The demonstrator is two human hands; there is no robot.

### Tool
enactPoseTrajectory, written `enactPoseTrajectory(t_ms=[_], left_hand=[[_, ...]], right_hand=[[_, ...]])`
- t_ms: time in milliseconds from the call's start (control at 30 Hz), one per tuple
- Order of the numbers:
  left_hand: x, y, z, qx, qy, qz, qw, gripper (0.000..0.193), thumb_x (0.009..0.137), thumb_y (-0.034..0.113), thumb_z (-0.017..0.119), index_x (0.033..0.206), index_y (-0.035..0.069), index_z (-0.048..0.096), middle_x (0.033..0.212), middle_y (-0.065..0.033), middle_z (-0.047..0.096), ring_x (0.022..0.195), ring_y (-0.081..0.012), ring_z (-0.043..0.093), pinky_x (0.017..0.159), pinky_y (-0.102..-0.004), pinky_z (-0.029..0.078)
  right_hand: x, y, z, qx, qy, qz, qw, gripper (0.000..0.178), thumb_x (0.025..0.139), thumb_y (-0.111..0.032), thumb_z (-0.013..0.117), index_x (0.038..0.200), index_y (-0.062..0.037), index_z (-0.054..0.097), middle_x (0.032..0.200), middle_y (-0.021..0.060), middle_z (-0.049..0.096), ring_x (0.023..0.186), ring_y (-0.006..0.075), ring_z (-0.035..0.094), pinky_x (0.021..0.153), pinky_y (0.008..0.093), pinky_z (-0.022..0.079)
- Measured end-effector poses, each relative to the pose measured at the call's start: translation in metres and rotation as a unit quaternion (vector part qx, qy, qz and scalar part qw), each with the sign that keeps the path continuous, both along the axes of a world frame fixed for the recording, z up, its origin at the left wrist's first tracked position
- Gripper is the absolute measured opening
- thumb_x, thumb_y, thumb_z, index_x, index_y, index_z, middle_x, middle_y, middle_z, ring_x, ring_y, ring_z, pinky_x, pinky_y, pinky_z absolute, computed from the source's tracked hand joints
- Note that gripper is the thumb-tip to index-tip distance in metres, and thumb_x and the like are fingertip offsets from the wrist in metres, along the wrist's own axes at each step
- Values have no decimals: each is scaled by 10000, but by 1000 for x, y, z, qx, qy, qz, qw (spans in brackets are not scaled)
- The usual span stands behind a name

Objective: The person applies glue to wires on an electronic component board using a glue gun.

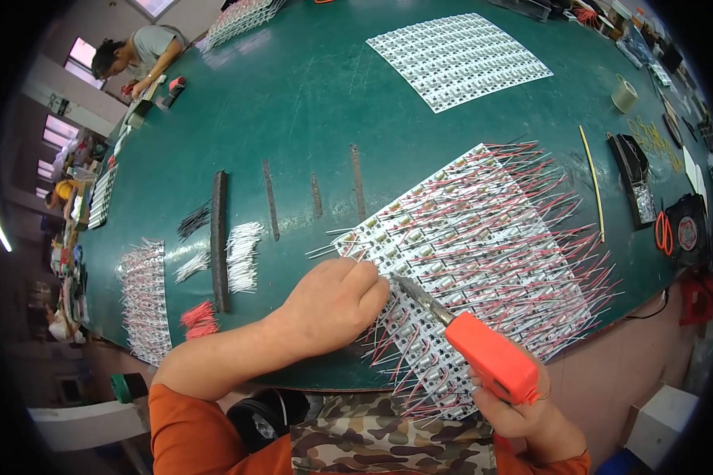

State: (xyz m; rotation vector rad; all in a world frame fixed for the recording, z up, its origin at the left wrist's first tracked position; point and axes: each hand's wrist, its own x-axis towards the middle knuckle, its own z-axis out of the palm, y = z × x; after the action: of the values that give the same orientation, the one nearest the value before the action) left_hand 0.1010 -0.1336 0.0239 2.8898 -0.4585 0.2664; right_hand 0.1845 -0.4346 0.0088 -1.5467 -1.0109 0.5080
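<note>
- Green table (pixel 293 119) fills the room's middle; at its far left side, a person (pixel 149 57) leans over the edge.
- Small wired sheet (pixel 144 305) lies near the left edge.
- Red wires (pixel 200 320), a dark bar (pixel 219 245) and white wires (pixel 244 257) lie close together.
- Left hand (pixel 333 305) curls at the left edge of the large circuit board (pixel 451 229); I cannot tell what its fingers pinch.
- That wire-covered board slants across the table's near edge.
- Right hand (pixel 523 418) grips a red-handled soldering iron (pixel 491 360), tip near the left fingers.
- Yellow stick (pixel 592 186), then orange scissors (pixel 663 234).
</note>
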Motion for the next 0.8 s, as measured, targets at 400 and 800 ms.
enactPoseTrajectory(t_ms=[400, 800], left_hand=[[1, -1, 7, 36, 61, 2, 997, 252, 788, 121, 633, 1017, 16, 647, 890, -100, 567, 788, -282, 607, 704, -400, 510], [10, -4, 17, 52, 55, -15, 997, 93, 752, 112, 596, 806, 38, 579, 808, -93, 521, 754, -267, 586, 678, -391, 501]], right_hand=[[0, -2, -1, 8, 35, 8, 999, 645, 814, -18, 743, 1373, 137, 461, 1054, 211, 703, 834, 254, 723, 761, 322, 560], [-3, -4, 0, 9, 66, -4, 998, 639, 826, -14, 740, 1377, 142, 457, 1191, 243, 668, 925, 264, 725, 833, 326, 557]])
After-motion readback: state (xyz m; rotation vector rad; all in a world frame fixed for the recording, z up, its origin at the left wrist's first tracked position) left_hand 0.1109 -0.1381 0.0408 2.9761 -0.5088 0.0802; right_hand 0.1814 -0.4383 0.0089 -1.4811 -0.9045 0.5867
